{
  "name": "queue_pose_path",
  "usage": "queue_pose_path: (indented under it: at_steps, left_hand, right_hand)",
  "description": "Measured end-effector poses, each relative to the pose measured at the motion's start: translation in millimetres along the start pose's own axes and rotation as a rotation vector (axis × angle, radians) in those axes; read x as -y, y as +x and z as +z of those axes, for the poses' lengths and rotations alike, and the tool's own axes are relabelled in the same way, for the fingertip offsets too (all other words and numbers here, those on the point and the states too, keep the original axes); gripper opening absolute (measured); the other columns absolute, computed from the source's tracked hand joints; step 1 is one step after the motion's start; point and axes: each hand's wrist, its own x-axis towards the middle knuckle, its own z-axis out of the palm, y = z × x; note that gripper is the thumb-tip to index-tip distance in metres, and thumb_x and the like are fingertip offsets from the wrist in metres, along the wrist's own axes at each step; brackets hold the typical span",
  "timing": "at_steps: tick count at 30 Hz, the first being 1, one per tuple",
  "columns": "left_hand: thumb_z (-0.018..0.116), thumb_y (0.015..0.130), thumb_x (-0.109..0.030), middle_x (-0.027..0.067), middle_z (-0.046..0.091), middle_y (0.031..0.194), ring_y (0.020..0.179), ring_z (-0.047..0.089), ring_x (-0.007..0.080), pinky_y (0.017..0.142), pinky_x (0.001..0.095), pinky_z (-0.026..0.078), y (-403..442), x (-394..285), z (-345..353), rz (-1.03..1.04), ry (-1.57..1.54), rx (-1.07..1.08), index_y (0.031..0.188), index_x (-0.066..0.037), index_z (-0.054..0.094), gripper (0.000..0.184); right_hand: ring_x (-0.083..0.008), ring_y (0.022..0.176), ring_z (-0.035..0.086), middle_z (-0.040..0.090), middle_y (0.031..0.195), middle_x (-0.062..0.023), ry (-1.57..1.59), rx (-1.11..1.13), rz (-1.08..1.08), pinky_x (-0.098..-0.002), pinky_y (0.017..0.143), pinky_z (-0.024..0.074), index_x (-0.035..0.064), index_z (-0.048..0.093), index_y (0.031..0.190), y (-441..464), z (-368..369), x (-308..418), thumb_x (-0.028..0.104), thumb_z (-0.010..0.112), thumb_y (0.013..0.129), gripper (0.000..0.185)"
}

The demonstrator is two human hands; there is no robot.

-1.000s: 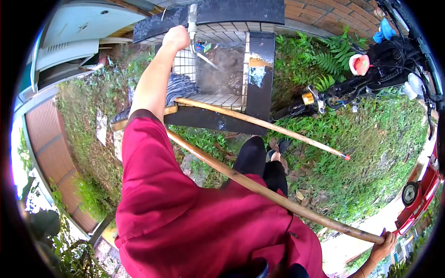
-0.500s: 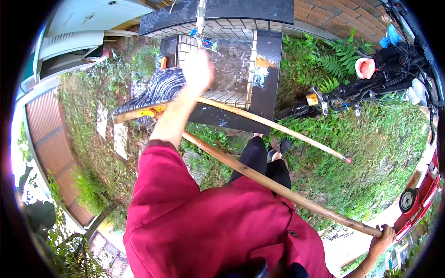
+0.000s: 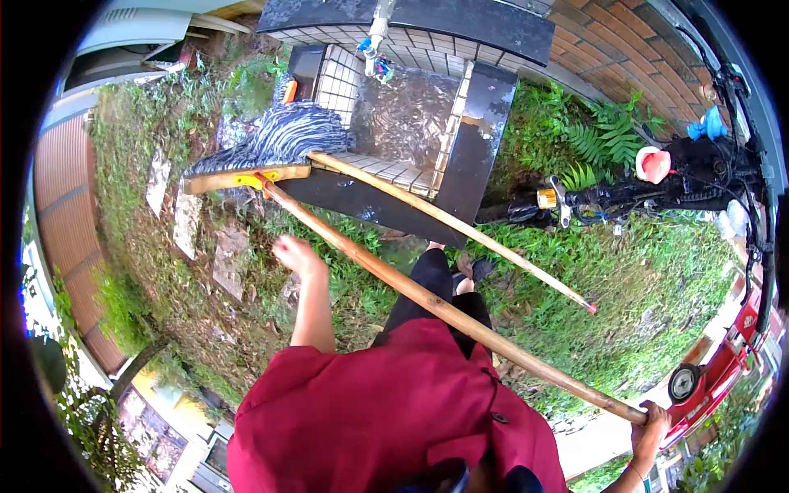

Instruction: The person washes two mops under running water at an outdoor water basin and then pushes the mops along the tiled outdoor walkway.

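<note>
Two hands in head view: right hand [image 3: 652, 424] wrapped around end of one mop handle [image 3: 440, 306]; left hand [image 3: 301, 255] loosely curled near handle, contents hard to tell. One grey mop head [image 3: 300, 131] over left corner of one basin [image 3: 486, 115]. One thinner pole [image 3: 538, 276] across rim. One tap [image 3: 377, 37] above.

The right hand [image 3: 652, 423] has its grip round one end of a pole [image 3: 437, 308]; at the other, a yellow clamp [image 3: 253, 180] meets a grey mop head [image 3: 300, 131] beside a basin [image 3: 472, 177] of water. A red-tipped stick [image 3: 460, 226] crosses the basin's near edge. The left hand [image 3: 297, 253], blurred, is apart from the pole.
</note>
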Motion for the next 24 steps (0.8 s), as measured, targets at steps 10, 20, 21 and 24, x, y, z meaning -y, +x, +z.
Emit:
queue_pose_path:
  at_steps: [10, 20, 21, 24]
  left_hand:
    - [0.074, 0.071, -0.044, 0.0249, 0.062, 0.097, 0.093, 0.062, 0.0358, 0.087, 0.0392, 0.047, -42.5, 130.7, 155.7, -0.034, 0.886, 0.421, 0.1, 0.004, 0.054, 0.059]
    - [0.059, 0.086, -0.023, 0.0004, 0.043, 0.058, 0.044, 0.038, 0.0138, 0.046, 0.0305, 0.034, -22.5, 99.7, 130.1, -0.889, -0.426, 0.562, 0.077, -0.013, 0.045, 0.019]
    - [0.058, 0.088, -0.031, -0.0026, 0.039, 0.056, 0.045, 0.033, 0.0129, 0.048, 0.0301, 0.031, -19.1, 91.6, 122.9, -0.858, -0.372, 0.614, 0.07, -0.017, 0.043, 0.028]
    - [0.058, 0.089, -0.031, -0.0027, 0.04, 0.055, 0.045, 0.035, 0.0115, 0.046, 0.0306, 0.032, -4.7, 83.2, 100.3, -0.773, -0.296, 0.65, 0.071, -0.017, 0.046, 0.026]
  right_hand:
    - [-0.0372, 0.083, 0.063, 0.063, 0.091, -0.0214, 0.556, 1.075, -0.855, -0.0435, 0.074, 0.049, 0.0007, 0.041, 0.127, 167.6, -16.2, 296.6, 0.013, 0.066, 0.074, 0.06]
    - [-0.0418, 0.084, 0.061, 0.06, 0.084, -0.0288, 0.621, 0.599, -0.789, -0.0475, 0.075, 0.0474, -0.0043, 0.048, 0.11, 199.6, 53.8, 430.0, 0.022, 0.058, 0.085, 0.038]
    - [-0.0418, 0.083, 0.061, 0.06, 0.084, -0.0289, 0.635, 0.615, -0.809, -0.0468, 0.075, 0.0479, -0.0049, 0.048, 0.108, 191.4, 52.8, 424.0, 0.027, 0.059, 0.085, 0.041]
    - [-0.0424, 0.084, 0.061, 0.059, 0.085, -0.0296, 0.739, 0.636, -0.762, -0.0448, 0.075, 0.0489, -0.0069, 0.046, 0.107, 156.7, 38.9, 378.8, 0.032, 0.064, 0.083, 0.049]
